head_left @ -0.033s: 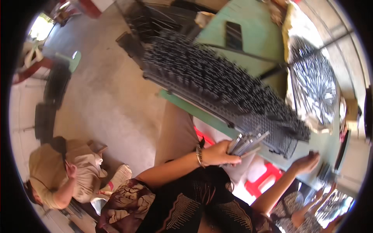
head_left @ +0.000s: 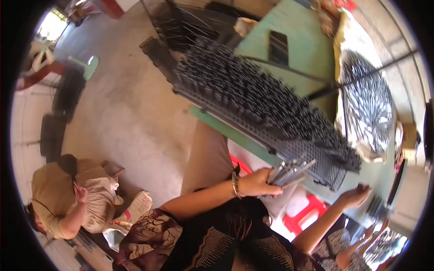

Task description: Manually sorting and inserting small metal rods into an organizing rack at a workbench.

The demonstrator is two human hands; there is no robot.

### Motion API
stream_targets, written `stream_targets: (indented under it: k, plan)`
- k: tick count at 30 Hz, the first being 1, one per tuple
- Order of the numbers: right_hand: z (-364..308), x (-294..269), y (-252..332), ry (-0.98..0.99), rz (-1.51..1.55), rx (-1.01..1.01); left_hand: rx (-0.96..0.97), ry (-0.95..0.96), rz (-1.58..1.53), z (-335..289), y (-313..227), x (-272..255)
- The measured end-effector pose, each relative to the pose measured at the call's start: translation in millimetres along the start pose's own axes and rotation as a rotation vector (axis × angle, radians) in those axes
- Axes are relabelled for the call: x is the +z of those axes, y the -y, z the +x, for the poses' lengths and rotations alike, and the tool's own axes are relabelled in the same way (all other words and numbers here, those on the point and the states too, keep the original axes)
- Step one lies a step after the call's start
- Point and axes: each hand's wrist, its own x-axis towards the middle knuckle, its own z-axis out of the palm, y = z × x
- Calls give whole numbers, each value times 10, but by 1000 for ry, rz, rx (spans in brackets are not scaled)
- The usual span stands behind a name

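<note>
My left hand [head_left: 260, 183] is closed around a bundle of slim silvery metal rods [head_left: 289, 171], held just in front of a long black perforated rack [head_left: 235, 115]. Packed upright in that rack are many thin dark rods [head_left: 257, 92] with pale tips. Off to the right, my right hand [head_left: 356, 196] is over the near right part of the green table [head_left: 312, 81], with its fingers curled together. Whatever may be between those fingers is too small to make out.
A foil-lined bag [head_left: 368, 104] of shiny rods lies at the back right. A dark phone-like rectangle [head_left: 278, 48] rests on the table. One person [head_left: 74, 194] sits at left; another person's arms [head_left: 361, 246] show at lower right. A red stool [head_left: 305, 214] stands below the table.
The whole view has shifted slightly, so the rack and table sit a little lower and farther right. Both hands keep nearly the same pose.
</note>
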Motion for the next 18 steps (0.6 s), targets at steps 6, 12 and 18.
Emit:
stream_targets:
  k: [6, 12, 18]
  plan:
    - [-198, 23, -224, 659, -609, 651, 113, -18, -118, -161, -14, -74]
    - [115, 91, -339, 905, -694, 410, 253, -90, 47, 0, 119, -154]
    - [-143, 306, -137, 874, -551, 457, 318, 18, 67, -99, -34, -285]
